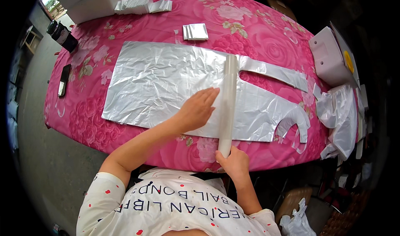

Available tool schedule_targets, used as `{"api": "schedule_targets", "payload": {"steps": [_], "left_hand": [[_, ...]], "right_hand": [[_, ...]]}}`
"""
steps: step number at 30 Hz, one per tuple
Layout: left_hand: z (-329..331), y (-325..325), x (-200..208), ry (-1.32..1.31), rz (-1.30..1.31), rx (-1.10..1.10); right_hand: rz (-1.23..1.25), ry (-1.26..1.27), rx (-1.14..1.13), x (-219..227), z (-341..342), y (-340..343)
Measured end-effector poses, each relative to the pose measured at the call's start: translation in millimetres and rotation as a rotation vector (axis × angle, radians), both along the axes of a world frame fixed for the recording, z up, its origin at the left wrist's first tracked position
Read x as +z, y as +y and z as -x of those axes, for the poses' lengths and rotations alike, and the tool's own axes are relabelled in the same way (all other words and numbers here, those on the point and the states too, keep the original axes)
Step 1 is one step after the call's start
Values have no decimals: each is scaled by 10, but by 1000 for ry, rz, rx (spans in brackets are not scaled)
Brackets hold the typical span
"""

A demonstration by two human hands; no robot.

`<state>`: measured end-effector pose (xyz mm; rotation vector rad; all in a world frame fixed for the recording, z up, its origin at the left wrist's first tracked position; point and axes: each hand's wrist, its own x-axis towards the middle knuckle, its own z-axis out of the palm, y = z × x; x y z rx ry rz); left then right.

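Glare streaks the silver sheet (162, 84) beneath blackened, bowed edges.

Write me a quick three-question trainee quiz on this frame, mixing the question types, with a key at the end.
1. Which hand grips the near end of the long pale tube?
2. True or false: the black phone lies to the left of the crinkled silver plastic sheet.
3. Which pattern does the tablecloth have? A) blue stripes; B) pink floral; C) green checks.

Key:
1. The right hand.
2. True.
3. B.
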<state>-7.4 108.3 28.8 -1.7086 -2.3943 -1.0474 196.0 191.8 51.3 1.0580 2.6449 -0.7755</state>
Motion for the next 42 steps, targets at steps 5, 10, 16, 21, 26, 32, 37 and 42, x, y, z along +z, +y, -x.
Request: {"api": "schedule_targets", "payload": {"steps": [5, 10, 16, 21, 26, 32, 37, 42], "left_hand": [[-281, 305, -346, -24, 28, 4], [-293, 343, -459, 61, 182, 63], [-262, 312, -482, 135, 256, 83], [-273, 343, -441, 106, 248, 61], [-262, 343, -424, 109, 260, 53], [-254, 327, -439, 94, 268, 40], [-249, 315, -462, 86, 251, 37], [-250, 323, -506, 94, 219, 43]], "right_hand": [[-43, -58, 18, 53, -59, 1], [114, -90, 91, 29, -103, 141], [265, -29, 203, 131, 579, 726], [466, 78, 19, -114, 1464, 1318], [1006, 452, -347, -416, 1982, 1693], [1598, 1304, -707, -678, 2077, 2416], [1408, 1793, -666, -43, 1749, 2990], [1114, 1467, -49, 629, 2159, 1933]]}}
